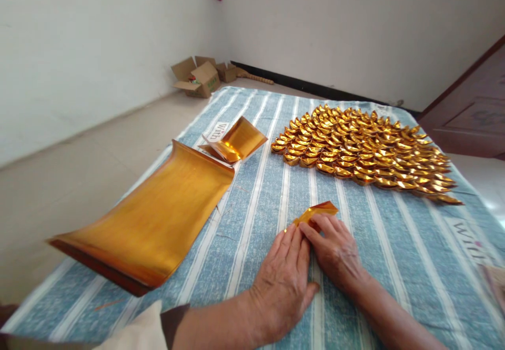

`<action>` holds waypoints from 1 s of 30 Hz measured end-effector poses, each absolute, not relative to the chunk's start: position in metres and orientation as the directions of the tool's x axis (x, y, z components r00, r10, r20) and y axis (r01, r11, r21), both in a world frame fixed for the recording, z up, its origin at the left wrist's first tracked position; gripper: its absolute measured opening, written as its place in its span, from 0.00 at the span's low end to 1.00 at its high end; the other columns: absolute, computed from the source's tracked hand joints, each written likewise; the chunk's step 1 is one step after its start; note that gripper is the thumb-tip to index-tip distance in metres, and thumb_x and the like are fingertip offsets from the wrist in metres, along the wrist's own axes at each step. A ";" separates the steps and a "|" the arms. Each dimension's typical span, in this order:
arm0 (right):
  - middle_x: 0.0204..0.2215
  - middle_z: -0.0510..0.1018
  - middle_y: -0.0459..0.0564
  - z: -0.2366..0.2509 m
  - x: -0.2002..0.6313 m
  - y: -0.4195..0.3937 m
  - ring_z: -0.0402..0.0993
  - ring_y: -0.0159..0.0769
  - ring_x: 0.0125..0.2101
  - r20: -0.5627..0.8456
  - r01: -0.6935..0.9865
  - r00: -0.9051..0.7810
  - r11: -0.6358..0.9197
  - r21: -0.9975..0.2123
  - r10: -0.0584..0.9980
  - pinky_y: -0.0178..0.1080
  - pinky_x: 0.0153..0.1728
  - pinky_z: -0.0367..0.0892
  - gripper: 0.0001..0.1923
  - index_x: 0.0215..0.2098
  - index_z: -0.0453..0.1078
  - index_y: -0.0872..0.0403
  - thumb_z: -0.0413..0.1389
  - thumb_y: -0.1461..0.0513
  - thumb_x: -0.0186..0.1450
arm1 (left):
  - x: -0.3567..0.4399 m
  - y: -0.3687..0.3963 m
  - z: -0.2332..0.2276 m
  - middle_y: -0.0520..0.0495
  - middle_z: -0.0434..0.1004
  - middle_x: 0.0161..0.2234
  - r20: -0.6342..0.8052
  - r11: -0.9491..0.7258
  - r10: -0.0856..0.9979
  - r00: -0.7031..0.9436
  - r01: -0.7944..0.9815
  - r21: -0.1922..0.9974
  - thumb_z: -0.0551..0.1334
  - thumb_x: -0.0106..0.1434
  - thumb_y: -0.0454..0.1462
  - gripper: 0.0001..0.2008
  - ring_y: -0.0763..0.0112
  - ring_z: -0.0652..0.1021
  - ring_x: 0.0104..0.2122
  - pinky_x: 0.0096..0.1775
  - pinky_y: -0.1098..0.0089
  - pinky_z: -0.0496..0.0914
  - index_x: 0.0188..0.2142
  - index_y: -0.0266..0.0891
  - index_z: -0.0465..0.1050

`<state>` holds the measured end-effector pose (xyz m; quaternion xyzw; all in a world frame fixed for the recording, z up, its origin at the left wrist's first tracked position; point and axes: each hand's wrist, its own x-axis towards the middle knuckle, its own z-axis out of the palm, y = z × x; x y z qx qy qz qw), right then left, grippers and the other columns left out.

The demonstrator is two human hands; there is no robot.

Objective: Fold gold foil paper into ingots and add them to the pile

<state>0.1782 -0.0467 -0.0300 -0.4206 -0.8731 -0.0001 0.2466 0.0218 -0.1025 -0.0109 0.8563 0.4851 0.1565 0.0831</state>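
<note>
A small folded strip of gold foil paper (315, 212) lies on the striped cloth in front of me. My left hand (286, 276) lies flat over its near left end, fingers stretched out and close together, thumb apart. Beside it, my right hand (335, 245) has bent fingers closed on the strip's near edge, its index fingertip touching the left fingers. Part of the strip is hidden under both hands. To the left is a large stack of gold foil sheets (158, 208) with curled ends. Beyond that sits a smaller bent gold sheet (242, 137).
Many boat-shaped gold foil ingots (363, 150) stand in packed rows at the far right of the blue-and-white striped cloth (256, 218). An opened cardboard box (203, 79) sits on the floor by the wall. At the right is a reddish-brown door (469, 108).
</note>
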 end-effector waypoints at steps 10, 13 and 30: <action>0.37 0.71 0.53 -0.033 0.180 -0.046 0.64 0.42 0.37 0.392 0.747 -0.556 0.647 -0.151 0.733 0.42 0.34 0.62 0.12 0.46 0.70 0.51 0.48 0.62 0.69 | 0.021 -0.121 -0.002 0.29 0.62 0.60 0.174 -0.495 0.867 0.467 0.846 0.198 0.59 0.63 0.47 0.30 0.48 0.61 0.61 0.58 0.52 0.62 0.56 0.26 0.63; 0.36 0.71 0.54 -0.034 0.180 -0.045 0.64 0.42 0.37 0.391 0.745 -0.560 0.650 -0.150 0.731 0.42 0.34 0.62 0.12 0.46 0.70 0.52 0.48 0.62 0.69 | 0.019 -0.123 -0.003 0.29 0.62 0.59 0.158 -0.483 0.874 0.459 0.855 0.189 0.58 0.63 0.48 0.30 0.47 0.62 0.61 0.57 0.50 0.62 0.56 0.27 0.63; 0.36 0.71 0.52 -0.033 0.178 -0.045 0.64 0.41 0.37 0.378 0.759 -0.550 0.635 -0.145 0.744 0.41 0.35 0.60 0.11 0.46 0.72 0.52 0.51 0.62 0.67 | 0.020 -0.117 -0.002 0.31 0.63 0.60 0.098 -0.429 0.903 0.418 0.878 0.210 0.57 0.63 0.51 0.32 0.48 0.63 0.60 0.55 0.50 0.61 0.57 0.29 0.62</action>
